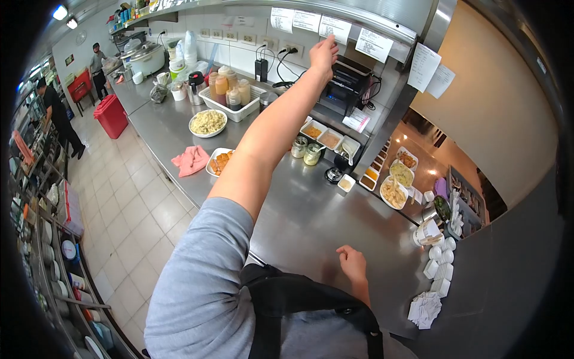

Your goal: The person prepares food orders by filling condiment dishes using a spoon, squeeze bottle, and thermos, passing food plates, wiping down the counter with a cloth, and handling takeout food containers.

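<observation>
My left hand (323, 55) is raised at the end of my outstretched arm, its fingertips pinched at the lower edge of a printed order slip (335, 27) on the metal rail. Just below that hand stands a black receipt printer (345, 87). Other order slips, such as one (373, 45) to the right, hang from the same rail. My right hand (351, 262) hovers over the steel counter (293, 218) close to my body, fingers loosely bent and holding nothing. Under my left forearm, a plate of orange-brown food pieces (222, 161) is partly hidden.
A plate of pale food (208, 122), a pink cloth (191, 161) and a white basket of sauce bottles (233, 102) stand to the left. Glass jars (311, 154) and ingredient trays (329, 139) line the back. Filled dishes (393, 192) sit beyond on the right. A person (57, 113) stands far left.
</observation>
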A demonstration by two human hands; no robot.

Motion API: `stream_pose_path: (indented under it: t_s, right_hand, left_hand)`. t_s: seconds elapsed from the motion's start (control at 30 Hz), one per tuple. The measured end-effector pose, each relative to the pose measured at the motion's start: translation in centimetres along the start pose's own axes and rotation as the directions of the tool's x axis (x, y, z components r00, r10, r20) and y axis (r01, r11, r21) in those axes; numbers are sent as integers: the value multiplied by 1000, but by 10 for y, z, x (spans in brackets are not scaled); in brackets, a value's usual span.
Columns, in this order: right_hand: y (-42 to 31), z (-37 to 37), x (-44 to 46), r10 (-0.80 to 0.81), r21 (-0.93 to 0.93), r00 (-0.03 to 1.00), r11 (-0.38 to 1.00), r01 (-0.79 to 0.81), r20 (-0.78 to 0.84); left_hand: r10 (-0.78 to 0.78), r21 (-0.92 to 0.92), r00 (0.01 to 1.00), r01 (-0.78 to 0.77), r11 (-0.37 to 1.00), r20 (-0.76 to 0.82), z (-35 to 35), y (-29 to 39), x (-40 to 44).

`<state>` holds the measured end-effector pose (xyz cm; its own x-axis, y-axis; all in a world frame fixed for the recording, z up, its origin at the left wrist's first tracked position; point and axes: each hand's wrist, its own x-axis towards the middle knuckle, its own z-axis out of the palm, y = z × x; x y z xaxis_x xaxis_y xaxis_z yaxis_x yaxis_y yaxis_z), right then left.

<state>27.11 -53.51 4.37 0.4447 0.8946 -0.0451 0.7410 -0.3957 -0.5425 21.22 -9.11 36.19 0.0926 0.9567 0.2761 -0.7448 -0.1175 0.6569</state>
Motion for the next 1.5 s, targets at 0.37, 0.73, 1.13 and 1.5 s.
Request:
stream_pose_path:
  t_s: [0.37, 0.73, 1.13, 1.5]
  right_hand:
    - [-4, 7, 2, -4, -9, 995, 1000, 5, 102]
    - [-32, 59, 48, -167, 87, 955, 985, 150, 246]
    - [-227, 207, 168, -290, 651, 832, 751, -108, 473]
    - [-298, 274, 210, 73, 457, 755, 756, -468, 652]
  left_hand:
    - [-17, -75, 979, 33, 997, 201, -7, -8, -3]
    - [-242, 480, 956, 136, 867, 166, -194, -73, -214]
    - [179, 606, 848, 193, 772, -499, -535, 69, -182]
    - [-205, 929, 976, -139, -343, 70, -639, 90, -136]
